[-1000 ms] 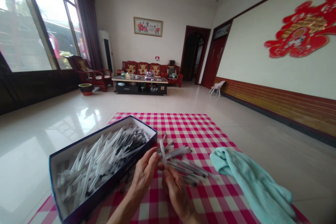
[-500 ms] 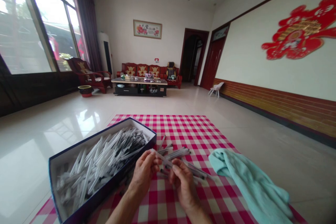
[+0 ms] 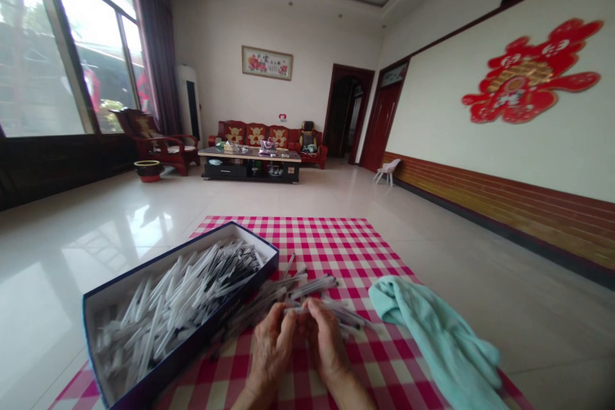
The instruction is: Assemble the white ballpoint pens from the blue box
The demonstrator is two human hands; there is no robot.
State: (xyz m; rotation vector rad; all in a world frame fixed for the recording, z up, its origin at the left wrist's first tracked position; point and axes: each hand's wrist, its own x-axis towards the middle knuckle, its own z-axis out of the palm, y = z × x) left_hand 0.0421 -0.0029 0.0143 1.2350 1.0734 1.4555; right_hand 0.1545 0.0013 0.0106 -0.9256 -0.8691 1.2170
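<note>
- Our left hand (image 3: 271, 341) and right hand (image 3: 327, 339) sit closer together than a moment ago, the pale tube (image 3: 296, 311) between them now nearly level.
- Both pinch it, fingers narrowed; we judge this piece occupies both.
- Loose tubes (image 3: 314, 286) lie just beyond our hands, the box (image 3: 192, 341) to their left.

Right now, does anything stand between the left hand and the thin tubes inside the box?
Yes. The box's long side wall on the hand's side stands between the left hand and the tubes inside. Loose tubes also lie beside that wall, on the checkered cloth. Above the wall, nothing visible blocks.
</note>
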